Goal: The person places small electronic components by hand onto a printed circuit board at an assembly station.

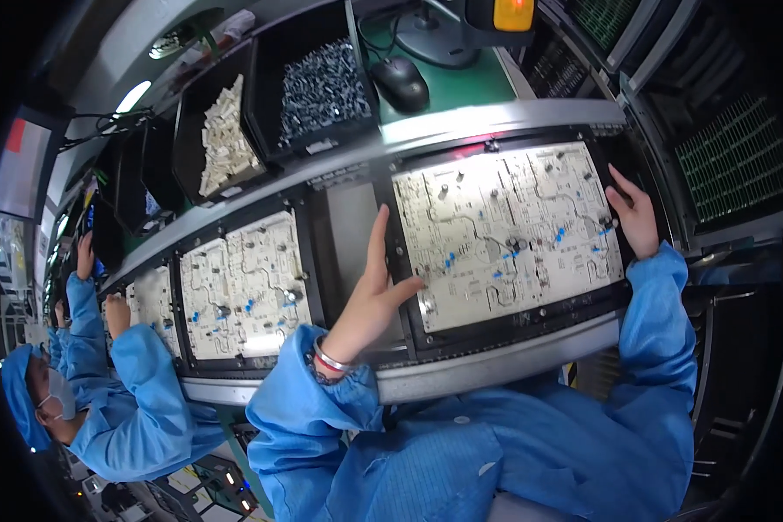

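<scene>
A white circuit board (pixel 505 230) with small blue and grey parts lies in a black carrier frame (pixel 513 326) on a grey conveyor rail (pixel 496 365). My left hand (pixel 376 291) holds the frame's left edge, fingers stretched up along it and thumb resting on the board. At the right edge, my right hand (pixel 635 216) grips the frame with its fingers curled onto the board. Both arms are in blue sleeves, and a bracelet sits on the left wrist.
A second board (pixel 244 287) in its own carrier sits left of mine, with a third further left. A co-worker in blue (pixel 104 391) works there. Above are bins of cream parts (pixel 226 135) and grey parts (pixel 322 83), and a mouse (pixel 400 83). Racks of green boards (pixel 735 157) stand right.
</scene>
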